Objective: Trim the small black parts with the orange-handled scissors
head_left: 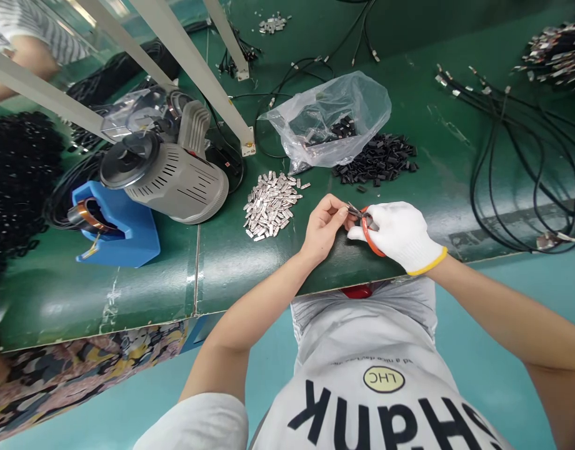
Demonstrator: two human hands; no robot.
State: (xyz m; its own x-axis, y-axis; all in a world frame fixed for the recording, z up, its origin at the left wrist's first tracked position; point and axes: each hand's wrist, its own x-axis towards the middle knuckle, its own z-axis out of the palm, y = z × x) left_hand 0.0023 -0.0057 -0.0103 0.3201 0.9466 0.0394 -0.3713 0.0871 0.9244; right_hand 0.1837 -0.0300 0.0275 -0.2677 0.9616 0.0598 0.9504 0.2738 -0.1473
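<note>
My right hand [394,232], in a white glove with a yellow cuff edge, is closed around small orange-handled pliers [372,239]. The dark jaws point left and meet the fingertips of my bare left hand [325,226]. Thumb and fingers of that hand are pinched together on a small piece, too hidden to name. Just left of it lies a pile of small silver metal connector shells [271,206]. Behind my hands a heap of small black plastic pieces [380,160] rests against a clear plastic bag [329,115] that holds more black pieces.
A grey machine [179,181] and a blue tape dispenser [123,231] stand left on the green table [240,269]. White metal posts [194,62] rise behind. Black cables [498,125] lie coiled at right. Other people are partly visible: a striped sleeve [44,28] and patterned clothing [90,375].
</note>
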